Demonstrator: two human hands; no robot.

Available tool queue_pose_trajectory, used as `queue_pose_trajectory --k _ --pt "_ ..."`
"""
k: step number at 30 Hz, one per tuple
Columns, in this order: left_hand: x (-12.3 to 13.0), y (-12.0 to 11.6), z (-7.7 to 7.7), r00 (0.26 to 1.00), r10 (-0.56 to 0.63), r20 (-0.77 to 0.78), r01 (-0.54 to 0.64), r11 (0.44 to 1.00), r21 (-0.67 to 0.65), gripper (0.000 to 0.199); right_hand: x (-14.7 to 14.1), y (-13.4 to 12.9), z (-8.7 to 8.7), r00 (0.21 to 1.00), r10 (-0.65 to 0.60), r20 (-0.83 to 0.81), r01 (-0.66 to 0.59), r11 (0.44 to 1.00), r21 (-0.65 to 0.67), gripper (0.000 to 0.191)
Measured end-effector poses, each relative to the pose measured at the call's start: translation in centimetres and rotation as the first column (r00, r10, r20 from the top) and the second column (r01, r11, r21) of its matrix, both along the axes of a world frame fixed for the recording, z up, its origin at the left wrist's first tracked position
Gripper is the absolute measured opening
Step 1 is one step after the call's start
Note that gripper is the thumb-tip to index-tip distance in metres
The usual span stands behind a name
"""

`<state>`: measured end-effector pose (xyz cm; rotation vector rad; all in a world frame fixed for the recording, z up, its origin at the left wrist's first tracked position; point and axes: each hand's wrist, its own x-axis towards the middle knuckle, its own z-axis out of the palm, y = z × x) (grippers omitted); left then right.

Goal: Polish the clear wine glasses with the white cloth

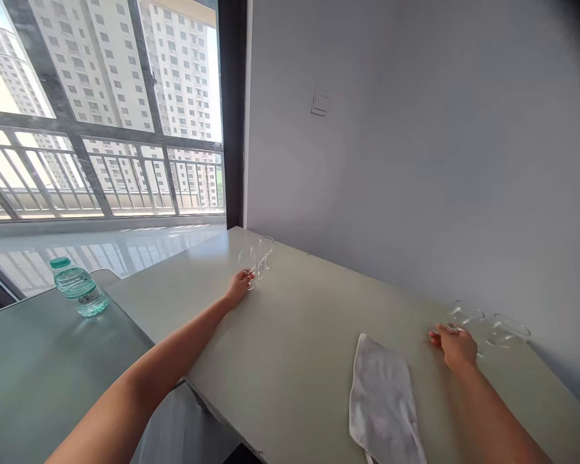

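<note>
Stretched toward the far end of the pale table (299,335), my left hand (238,285) has its fingers closed on the stem of a clear glass. More stemmed glasses (266,248) stand just behind it, overlapping in view. At the right, my right hand (457,345) is closed around a clear glass whose rim shows above the fingers. Near that hand stand other clear glasses, one behind (466,313) and one to its right (507,328). A grey-white cloth (384,399) lies flat on the table between my arms.
A water bottle with a green cap (80,288) stands on a darker glass-topped table (38,361) at the left. The grey wall (391,161) runs along the table's far edge. Large windows with a railing are at the upper left.
</note>
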<state>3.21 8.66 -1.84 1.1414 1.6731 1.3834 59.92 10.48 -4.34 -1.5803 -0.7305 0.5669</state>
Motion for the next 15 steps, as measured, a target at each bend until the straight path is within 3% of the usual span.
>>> queue_pose_trajectory --k 5,8,10,12,15 --pt "0.2 -0.5 0.9 0.992 0.108 -0.067 -0.109 0.994 0.001 0.027 -3.0 -0.2 0.9 0.999 0.029 -0.037 -0.029 1.0 0.01 0.02" --pt "0.9 -2.1 1.7 0.955 0.269 -0.125 -0.265 0.963 0.049 0.039 -7.0 -1.0 2.5 0.987 0.152 -0.05 -0.148 0.986 0.076 0.03" --pt "2.4 -3.5 2.2 0.941 0.297 -0.165 -0.283 0.954 0.102 0.038 -11.1 -2.3 4.0 0.955 0.292 -0.049 -0.283 0.95 0.132 0.04" --pt "4.9 -4.9 2.7 0.964 0.16 -0.214 -0.129 0.98 0.155 0.028 -16.0 -4.0 5.5 0.903 0.429 -0.039 -0.419 0.896 0.149 0.046" --pt "9.3 -6.8 3.5 0.951 -0.21 -0.226 0.246 0.958 0.145 0.023 -23.4 -7.0 6.9 0.783 0.622 -0.016 -0.612 0.775 0.158 0.059"
